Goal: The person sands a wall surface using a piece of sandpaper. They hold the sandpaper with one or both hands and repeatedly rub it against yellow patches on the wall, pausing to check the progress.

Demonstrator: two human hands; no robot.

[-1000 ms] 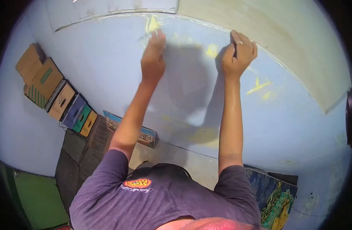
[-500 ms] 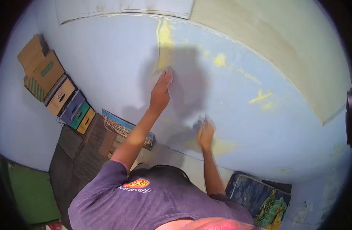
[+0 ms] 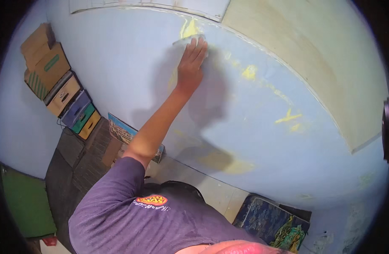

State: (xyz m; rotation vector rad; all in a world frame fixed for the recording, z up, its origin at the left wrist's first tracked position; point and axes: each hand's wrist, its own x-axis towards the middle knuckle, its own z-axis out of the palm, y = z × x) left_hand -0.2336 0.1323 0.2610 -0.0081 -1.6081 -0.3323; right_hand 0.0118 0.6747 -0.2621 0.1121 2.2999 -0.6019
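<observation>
My left hand reaches up to a pale blue wall, fingers stretched together over a thin, flat, pale piece with a dark edge. The hand presses this piece to the wall; its kind is not clear, as the fingers cover most of it. Just above the fingertips is a bright yellow patch on the wall. To the right of the hand, more yellow marks run in a broken line. My right hand is out of sight.
A beige panel borders the wall at upper right. At left, a cardboard box tops a stack of coloured drawers. A picture board leans by the wall's foot. A dark blue patterned item stands at lower right.
My left hand has moved up and slightly right along the wall with the flat piece, closer to the upper yellow patch. My right hand, earlier raised near the lower wall, has dropped from view.
</observation>
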